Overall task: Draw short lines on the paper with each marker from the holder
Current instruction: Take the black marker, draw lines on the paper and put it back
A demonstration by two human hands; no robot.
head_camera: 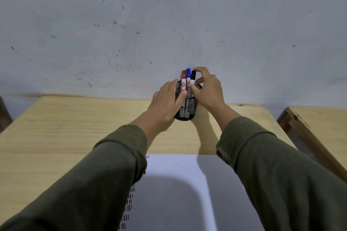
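Left hand [167,99] steadying mesh holder [187,107] (three markers inside), right hand [206,88] apparently pinching black marker [193,77]

black wire-mesh holder [185,108], upright at the table's far edge, containing three capped white-barrelled markers standing upright: red marker [183,80], blue marker [188,76], black marker [192,77]. white paper [174,167] lying flat nearer the viewer, with rows of short strokes along its left edge.
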